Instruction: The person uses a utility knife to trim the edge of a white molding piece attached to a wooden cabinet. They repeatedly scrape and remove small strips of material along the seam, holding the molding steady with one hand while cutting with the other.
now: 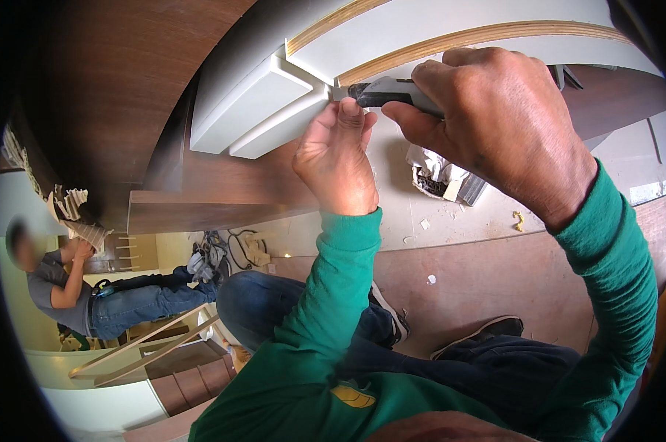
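The utility knife (388, 90), clenched in the right hand (495, 125) at upper centre, meets the laminated board edge (451, 40); left hand (337, 158) fingertips pinch there, steadying it.

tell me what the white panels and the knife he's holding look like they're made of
The white panels look like plywood faced with a smooth matte white laminate: the cut edges show tan layered wood. The utility knife in the right hand seems to be grey metal with black parts, though it could be plastic. The left hand pinches at the panel edge beside its tip.
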